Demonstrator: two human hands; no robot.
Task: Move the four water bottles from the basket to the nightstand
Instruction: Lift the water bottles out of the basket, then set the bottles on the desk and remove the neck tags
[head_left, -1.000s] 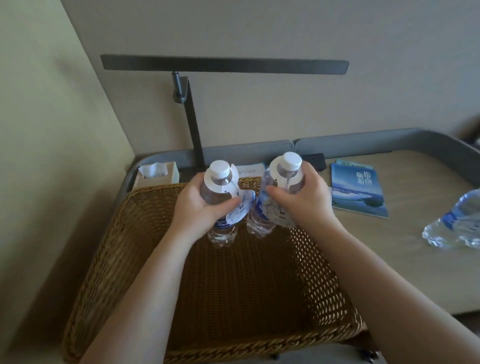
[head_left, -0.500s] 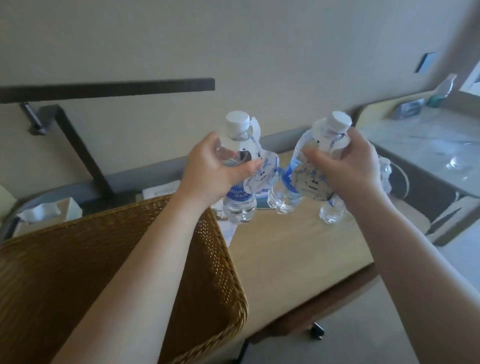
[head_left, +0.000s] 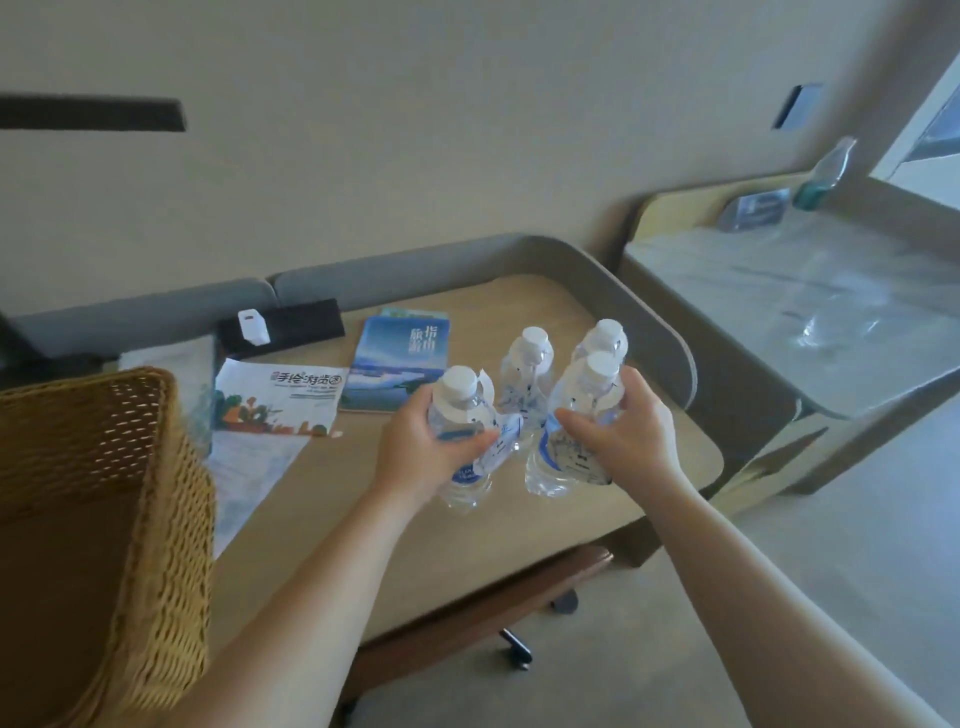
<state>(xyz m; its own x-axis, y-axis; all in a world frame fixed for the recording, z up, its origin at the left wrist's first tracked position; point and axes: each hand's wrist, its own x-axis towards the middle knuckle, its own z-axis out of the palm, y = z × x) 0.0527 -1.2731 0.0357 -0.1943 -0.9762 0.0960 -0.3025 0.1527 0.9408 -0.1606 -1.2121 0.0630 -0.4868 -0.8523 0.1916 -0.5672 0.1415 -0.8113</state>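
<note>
My left hand holds one water bottle around its middle. My fingers are curled around it and my thumb is on the front. My right hand holds another water bottle the same way, with my fingers wrapped around its side. Both bottles stand up straight with their white caps on top. Their bottoms are down at the tabletop, but I cannot tell if they touch it.

Two more bottles stand on the tabletop just behind the ones I hold. One back bottle is in the middle, between my two hands. The other back bottle is behind the one in my right hand and is partly hidden by it. All four bottles are close together near the right end of the tabletop. Each one has a paper tag hanging at its neck.

The woven basket is on my left, well apart from the bottles. I see no bottle inside the part of it that shows.

A blue booklet lies flat behind my left hand. A folded map lies beside the booklet, between it and the basket. A white plug sits on a black strip at the back of the tabletop, next to the gray rim.
</note>
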